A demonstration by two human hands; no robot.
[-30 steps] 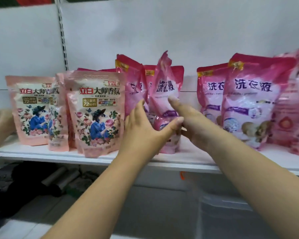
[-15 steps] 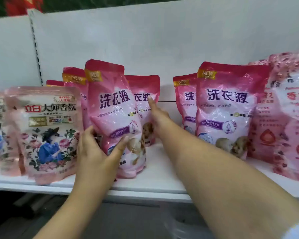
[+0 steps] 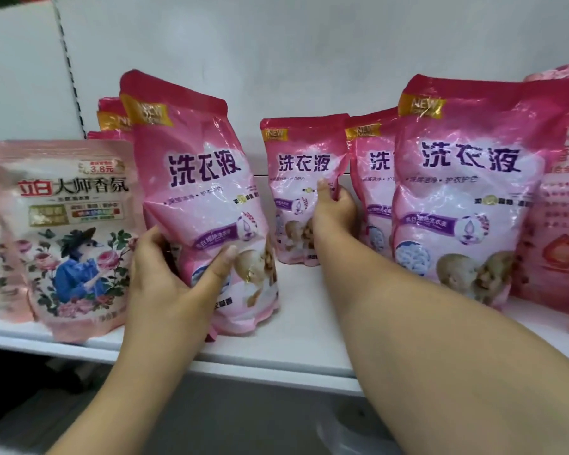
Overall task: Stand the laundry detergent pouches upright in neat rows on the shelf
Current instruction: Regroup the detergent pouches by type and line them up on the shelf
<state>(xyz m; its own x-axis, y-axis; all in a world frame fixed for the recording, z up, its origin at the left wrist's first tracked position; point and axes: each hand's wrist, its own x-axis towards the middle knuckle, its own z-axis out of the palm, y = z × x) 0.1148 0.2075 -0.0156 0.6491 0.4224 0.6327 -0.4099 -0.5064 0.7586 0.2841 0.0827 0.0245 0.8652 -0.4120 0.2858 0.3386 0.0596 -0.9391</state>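
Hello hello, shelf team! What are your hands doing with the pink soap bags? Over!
Left hand grips front pouch, tilted. Right hand holds rear pouch, upright. Floral pouch crowds the left side.

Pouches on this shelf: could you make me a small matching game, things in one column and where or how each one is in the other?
Things:
1. front pink pouch
2. back pink pouch
3. floral pouch
4. big pink pouch

Places or states:
A. stands free, right of the right hand
B. gripped low by the left hand
C. far left, pale, untouched
D. held at its right edge by the right hand

Pairs: 1-B, 2-D, 3-C, 4-A
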